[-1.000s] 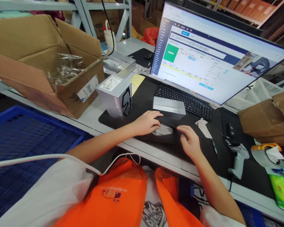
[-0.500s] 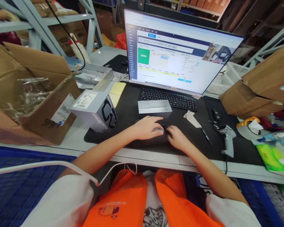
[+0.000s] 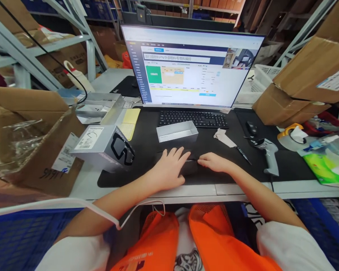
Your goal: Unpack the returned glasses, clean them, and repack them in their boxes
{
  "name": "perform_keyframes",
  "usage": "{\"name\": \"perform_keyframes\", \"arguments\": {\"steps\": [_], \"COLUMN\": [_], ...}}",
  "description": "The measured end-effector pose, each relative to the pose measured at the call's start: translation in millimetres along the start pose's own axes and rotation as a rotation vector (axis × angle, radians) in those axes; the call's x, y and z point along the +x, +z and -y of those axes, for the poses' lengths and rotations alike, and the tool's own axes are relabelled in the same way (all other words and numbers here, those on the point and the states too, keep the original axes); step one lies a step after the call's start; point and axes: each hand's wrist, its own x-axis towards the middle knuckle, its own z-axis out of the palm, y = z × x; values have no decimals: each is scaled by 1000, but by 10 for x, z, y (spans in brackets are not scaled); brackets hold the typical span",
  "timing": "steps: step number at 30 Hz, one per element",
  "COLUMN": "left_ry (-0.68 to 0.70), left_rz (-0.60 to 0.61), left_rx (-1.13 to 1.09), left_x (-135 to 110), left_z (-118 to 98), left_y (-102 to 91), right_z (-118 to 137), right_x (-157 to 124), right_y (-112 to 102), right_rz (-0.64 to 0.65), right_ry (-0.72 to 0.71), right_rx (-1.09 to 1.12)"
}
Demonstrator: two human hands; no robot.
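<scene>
My left hand (image 3: 169,169) lies with spread fingers on a dark, low object that looks like a black case (image 3: 190,168); the black mat blurs its outline. At the case's right end, my right hand (image 3: 211,162) has its fingertips pinched together. What they pinch is too small and dark to make out. Just beyond the hands stands an open, shallow grey box part (image 3: 177,132), seemingly empty. To the left is a grey carton (image 3: 104,148) printed with a picture of dark glasses and bearing a white label.
Behind the box part are a keyboard (image 3: 193,119) and a lit monitor (image 3: 183,71). On the right lie a cutter-like tool (image 3: 243,154), a scanner (image 3: 268,156), a mouse (image 3: 251,128) and tape (image 3: 293,135). An open cardboard box (image 3: 31,150) stands at left.
The view has shifted. My left hand has moved off the middle and spread out on the dark case. My right hand has drawn away from it, to the case's right end.
</scene>
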Motion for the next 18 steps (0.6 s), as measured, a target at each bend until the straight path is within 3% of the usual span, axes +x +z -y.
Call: {"name": "perform_keyframes", "arguments": {"steps": [6, 14, 18], "left_ry": [-27, -90, -149], "left_rz": [-74, -93, -95], "left_rx": [-55, -69, -139], "left_x": [44, 90, 32], "left_z": [220, 193, 309], "left_y": [115, -21, -66], "right_z": [-101, 471, 434], "right_x": [-27, 130, 174], "right_y": [-101, -235, -391], "right_rz": [-15, -114, -153], "right_ry": [0, -54, -63], "right_rx": [217, 183, 305]}}
